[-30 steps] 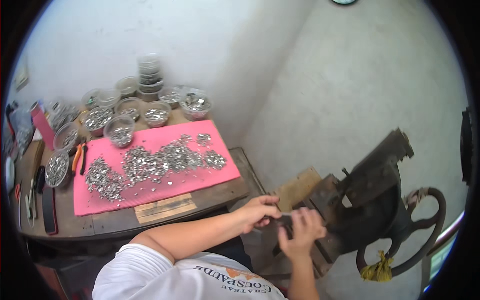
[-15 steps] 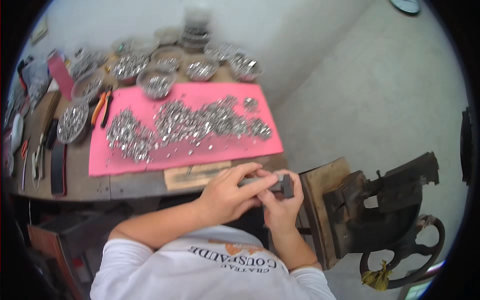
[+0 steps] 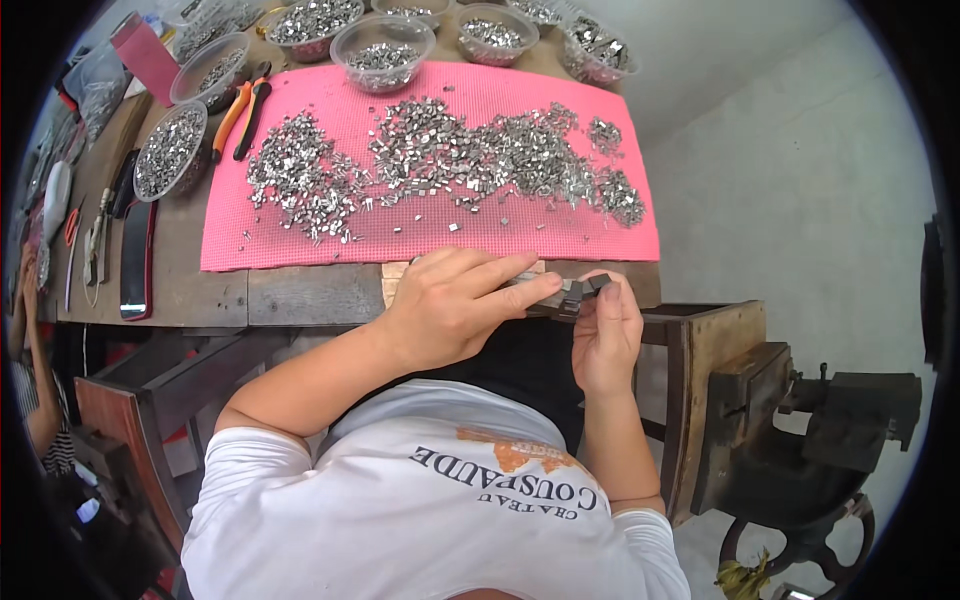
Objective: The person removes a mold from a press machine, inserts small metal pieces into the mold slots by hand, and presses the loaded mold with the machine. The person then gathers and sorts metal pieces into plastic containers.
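Note:
My left hand is closed, palm down, around a dark grey metal bar, most of which its fingers hide. Just beyond the bar's right end, my right hand pinches a small dark block between thumb and fingers. The block sits tilted against the bar's end; I cannot tell whether the two touch. Under the left hand lies a flat piece of light wood at the table's front edge. Ahead, a pink mat carries heaps of small shiny metal pieces.
Several clear tubs of metal pieces line the back and left of the table. Orange-handled pliers lie by the mat's left edge, a dark strip further left. A dark machine with a handwheel stands at right. Another person's arm shows far left.
The view has shifted, bringing the table edge closer to my body. My right hand has drawn a little apart from the left, and the small dark block is now tilted at the bar's end.

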Demonstrator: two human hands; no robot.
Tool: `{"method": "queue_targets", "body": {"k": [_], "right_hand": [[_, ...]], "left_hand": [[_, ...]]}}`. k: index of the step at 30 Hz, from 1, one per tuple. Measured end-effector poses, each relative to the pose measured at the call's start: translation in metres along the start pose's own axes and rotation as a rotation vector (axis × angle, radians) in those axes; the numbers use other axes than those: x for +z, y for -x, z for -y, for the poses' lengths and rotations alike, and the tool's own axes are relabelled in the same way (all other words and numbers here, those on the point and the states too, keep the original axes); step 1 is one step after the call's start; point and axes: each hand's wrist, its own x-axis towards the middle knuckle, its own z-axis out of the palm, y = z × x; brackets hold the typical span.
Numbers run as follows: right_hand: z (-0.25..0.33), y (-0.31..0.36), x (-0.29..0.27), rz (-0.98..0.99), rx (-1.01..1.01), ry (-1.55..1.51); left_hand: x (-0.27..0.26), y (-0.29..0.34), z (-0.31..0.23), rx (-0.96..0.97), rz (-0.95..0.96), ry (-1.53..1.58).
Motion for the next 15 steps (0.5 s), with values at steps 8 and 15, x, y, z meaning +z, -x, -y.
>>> {"method": "queue_targets", "body": {"k": [8, 15], "right_hand": [[-0.024, -0.033, -0.017, -0.12, -0.299, 0.794], [-0.024, -0.034, -0.024, -0.133, -0.315, 1.122]], "left_hand": [[-0.029, 0.039, 0.034, 0.013, -0.24, 0.43], [-0.072, 0.1, 0.031, -0.533, -0.668, 0.801]]}}
